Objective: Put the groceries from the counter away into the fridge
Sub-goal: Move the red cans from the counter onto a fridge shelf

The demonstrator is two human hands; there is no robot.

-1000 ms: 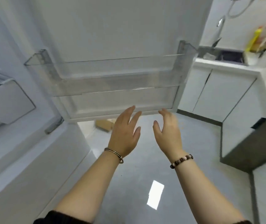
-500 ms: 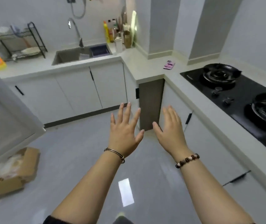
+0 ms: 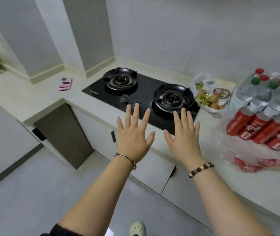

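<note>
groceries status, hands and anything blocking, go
Left hand, right hand open, empty. Red cans, water bottles, egg bag on counter beside stove, untouched. Path clear.

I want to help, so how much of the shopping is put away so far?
Nothing here shows as done, and the fridge is out of view. In hand: nothing. The left hand and right hand are open and empty, held out toward the black gas stove. Left on the pale counter: the white plastic bag of brown eggs, the wrapped pack of clear water bottles and the red drink cans.
</note>
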